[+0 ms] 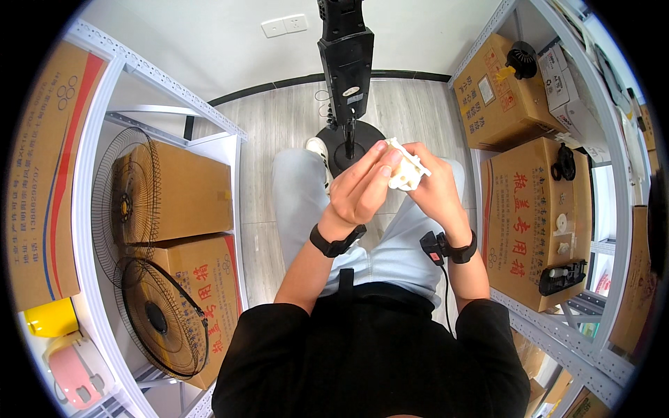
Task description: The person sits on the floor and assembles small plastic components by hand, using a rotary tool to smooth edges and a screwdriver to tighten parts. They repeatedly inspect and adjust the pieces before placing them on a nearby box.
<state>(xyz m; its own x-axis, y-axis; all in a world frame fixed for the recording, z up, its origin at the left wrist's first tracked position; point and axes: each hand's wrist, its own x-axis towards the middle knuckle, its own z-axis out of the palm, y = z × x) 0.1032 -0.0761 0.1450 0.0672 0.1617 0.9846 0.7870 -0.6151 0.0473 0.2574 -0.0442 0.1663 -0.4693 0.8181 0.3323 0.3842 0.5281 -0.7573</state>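
Observation:
A small white plastic part (410, 173) with ridged, uneven edges is held between my two hands, above my lap. My left hand (361, 187) presses its fingertips against the part's near-left side. From the right, my right hand (436, 187) grips the same part, its fingers partly hidden behind it. Beyond the hands rises a black fan stand (347, 76), its round black base (339, 143) on the floor between my feet. Neither hand touches the stand.
Two black wire fan guards (125, 202) (164, 320) lean against cartons (181, 188) on the left shelf. At right, cartons (502, 209) carry a black fan motor (521, 61), black round pieces (566, 164), small white parts (562, 223) and a black ridged part (562, 277). A cable (447, 296) hangs by my right wrist.

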